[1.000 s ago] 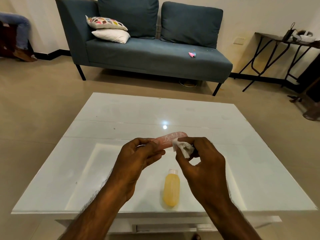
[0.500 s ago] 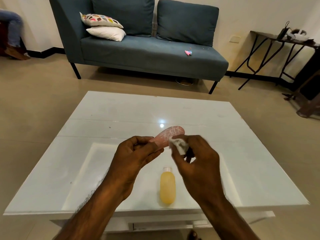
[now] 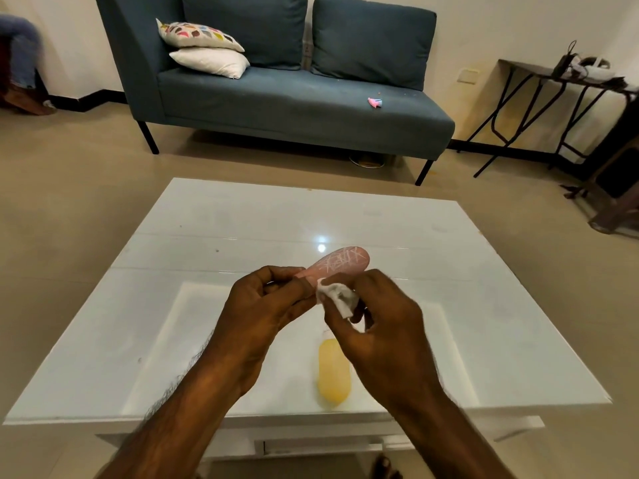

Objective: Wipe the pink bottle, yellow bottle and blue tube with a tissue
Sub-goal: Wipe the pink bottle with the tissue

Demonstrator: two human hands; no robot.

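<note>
Above the table (image 3: 214, 236), left hand (image 3: 262, 305) grips pink bottle (image 3: 340, 266); right hand (image 3: 383, 326) pinches tissue (image 3: 337, 297) against it

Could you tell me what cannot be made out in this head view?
- Pink bottle: its cap end is hidden inside the left hand.
- Yellow bottle: its cap is hidden behind the right hand holding the tissue.
- Blue tube: not seen anywhere.
- Bottle label: print too small to read.
</note>
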